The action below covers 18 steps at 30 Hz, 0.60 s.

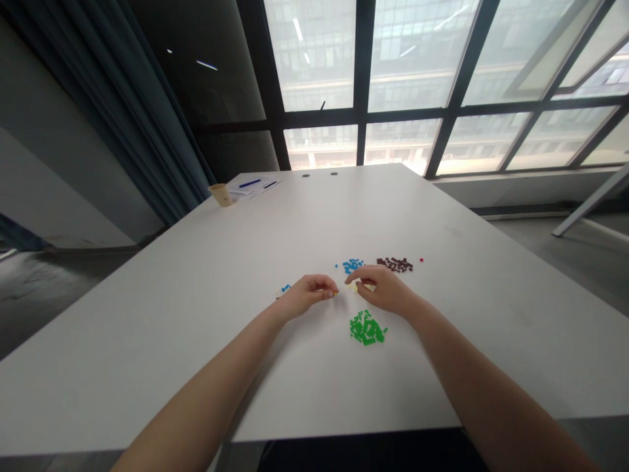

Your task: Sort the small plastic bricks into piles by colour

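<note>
My left hand (314, 293) is closed in a pinch on a small yellow brick (336, 294), which shows just past the fingertips. A few blue and pale pieces (284, 289) lie beside it, partly hidden behind the hand. My right hand (383, 287) hovers low with thumb and index finger apart, over a small group of pale yellow bricks (352, 286). Its fingers and palm cover part of that group. Nearer to me, below the right hand, spreads a pile of green bricks (367, 329). Just beyond the right hand lie blue bricks (352, 265) and dark brown bricks (396, 264).
All this lies on a wide white table (295, 229). A single red piece (421, 260) sits right of the brown pile. At the far left stand a paper cup (221, 195) and papers (253, 188) with a blue pen (249, 183). Windows rise behind the table.
</note>
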{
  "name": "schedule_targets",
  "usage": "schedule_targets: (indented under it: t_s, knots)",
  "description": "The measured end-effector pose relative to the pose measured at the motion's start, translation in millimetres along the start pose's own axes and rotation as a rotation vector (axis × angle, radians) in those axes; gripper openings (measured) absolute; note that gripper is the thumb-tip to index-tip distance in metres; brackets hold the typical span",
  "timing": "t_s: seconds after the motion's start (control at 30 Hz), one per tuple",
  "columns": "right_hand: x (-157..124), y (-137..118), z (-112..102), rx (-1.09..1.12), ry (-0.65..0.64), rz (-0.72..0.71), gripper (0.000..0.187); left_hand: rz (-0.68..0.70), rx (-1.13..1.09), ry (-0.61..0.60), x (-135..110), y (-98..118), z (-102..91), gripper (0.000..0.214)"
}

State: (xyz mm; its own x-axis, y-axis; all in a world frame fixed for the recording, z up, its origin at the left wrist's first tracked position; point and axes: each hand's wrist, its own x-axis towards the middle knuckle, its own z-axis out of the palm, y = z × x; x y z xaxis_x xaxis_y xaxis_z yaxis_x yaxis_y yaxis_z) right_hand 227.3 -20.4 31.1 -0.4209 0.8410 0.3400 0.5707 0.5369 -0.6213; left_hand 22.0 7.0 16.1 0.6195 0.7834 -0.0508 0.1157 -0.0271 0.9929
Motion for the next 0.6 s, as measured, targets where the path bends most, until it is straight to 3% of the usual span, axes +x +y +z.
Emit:
schedule_targets:
  t_s: [0.17,0.33,0.6]
  knots:
    - [-2.3,-11.8,4.7,-0.047,0.034,-0.134,0.015,0.011,-0.029,-0.015,2.7,-5.5,0.9,0.019]
    - [-1.8,-12.2,10.1,-0.131,0.005,-0.216,0.013,-0.002,-0.09,-0.027,3.6,-8.8,1.4,0.017]
    - [1.5,-10.4,10.4,-0.209,0.003,-0.259,0.014,-0.029,-0.018,0.079,3.6,-7.7,8.3,0.022]
